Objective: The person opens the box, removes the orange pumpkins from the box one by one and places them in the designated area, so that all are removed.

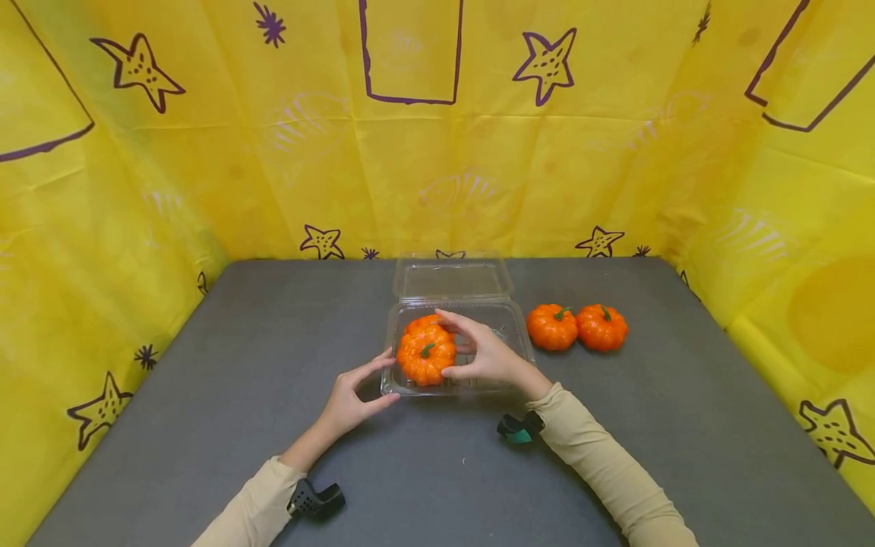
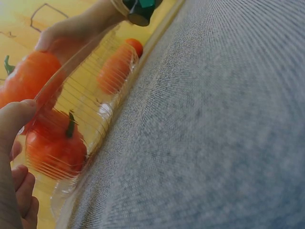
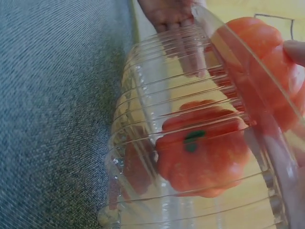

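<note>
Over the left part of the clear container (image 1: 465, 390), a glossy, ribbed orange pumpkin (image 1: 420, 363) with a green stem is pinched in the right grip (image 1: 489, 354). The left grip (image 1: 347, 399), fingers spread, touches the container's near left corner

The person wears a long pale-beige top whose left sleeve (image 1: 249, 507) and right sleeve (image 1: 608, 465) look creased, with a black, hole-dotted curved left wrist camera (image 1: 316, 499) and a black right wrist camera (image 1: 509, 425) bearing a green patch (image 1: 519, 437).
</note>
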Tool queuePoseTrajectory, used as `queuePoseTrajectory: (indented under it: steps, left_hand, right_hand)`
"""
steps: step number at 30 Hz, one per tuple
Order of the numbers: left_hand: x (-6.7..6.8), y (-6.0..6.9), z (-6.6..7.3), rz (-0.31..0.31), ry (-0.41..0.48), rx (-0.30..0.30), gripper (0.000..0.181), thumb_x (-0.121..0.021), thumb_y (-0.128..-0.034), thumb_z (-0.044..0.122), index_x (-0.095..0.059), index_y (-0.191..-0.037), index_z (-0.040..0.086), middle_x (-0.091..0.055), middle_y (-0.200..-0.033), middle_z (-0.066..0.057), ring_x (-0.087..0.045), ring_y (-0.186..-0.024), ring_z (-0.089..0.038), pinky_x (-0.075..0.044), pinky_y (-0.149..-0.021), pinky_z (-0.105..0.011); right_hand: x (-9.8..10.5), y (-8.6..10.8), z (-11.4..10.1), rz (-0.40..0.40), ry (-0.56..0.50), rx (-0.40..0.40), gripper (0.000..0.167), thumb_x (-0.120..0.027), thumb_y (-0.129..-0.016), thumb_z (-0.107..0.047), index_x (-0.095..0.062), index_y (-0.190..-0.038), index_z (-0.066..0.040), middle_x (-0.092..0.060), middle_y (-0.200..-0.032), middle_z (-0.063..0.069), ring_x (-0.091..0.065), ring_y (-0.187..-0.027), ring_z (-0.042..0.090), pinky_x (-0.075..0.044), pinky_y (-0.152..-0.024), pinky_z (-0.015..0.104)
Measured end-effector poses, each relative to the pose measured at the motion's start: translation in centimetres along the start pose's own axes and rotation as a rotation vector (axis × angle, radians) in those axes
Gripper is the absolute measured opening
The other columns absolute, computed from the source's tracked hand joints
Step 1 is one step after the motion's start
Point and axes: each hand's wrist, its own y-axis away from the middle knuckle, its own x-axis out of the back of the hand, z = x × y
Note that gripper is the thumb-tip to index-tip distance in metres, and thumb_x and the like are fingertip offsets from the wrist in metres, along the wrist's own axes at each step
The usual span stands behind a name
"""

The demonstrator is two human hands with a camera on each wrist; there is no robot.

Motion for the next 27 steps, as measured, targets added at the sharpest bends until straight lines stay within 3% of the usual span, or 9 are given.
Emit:
queuePoseTrajectory:
  steps: [6,17,27]
  left_hand:
    - [0.06,-0.02,0.06,-0.01,0.005,0.03,0.048,-0.075,-0.063,-0.01,-0.056,-0.107,-0.012,-0.049,-0.118,-0.029,-0.048,-0.109,-0.037,-0.034,-0.094,-0.024]
    - [-0.01,0.08,-0.1,-0.002,0.01,0.029,0.048,-0.075,-0.0624,-0.011,-0.056,-0.106,-0.012,-0.049,-0.117,-0.03,-0.048,-0.108,-0.039,-0.035,-0.094,-0.024]
    - [0.05,0.12,0.09,-0.014,0.011,0.068,0.047,-0.074,-0.064,-0.01,-0.055,-0.107,-0.014,-0.049,-0.119,-0.029,-0.048,-0.109,-0.038,-0.035,-0.094,-0.025]
  right_hand:
    - [0.17,0.0,0.07,0.02,-0.018,-0.03,0.064,-0.073,-0.066,0.011,-0.043,-0.123,0.015,-0.046,-0.123,0.027,-0.048,-0.108,0.037,-0.047,-0.078,0.041]
    - [0.49,0.14,-0.26,0.03,-0.114,-0.12,0.061,-0.07,-0.069,0.013,-0.042,-0.123,0.016,-0.048,-0.121,0.028,-0.051,-0.107,0.035,-0.043,-0.086,0.037]
    - [0.66,0.22,-0.49,0.014,-0.111,-0.1,0.062,-0.072,-0.067,0.012,-0.044,-0.123,0.015,-0.048,-0.121,0.026,-0.052,-0.107,0.032,-0.044,-0.085,0.036]
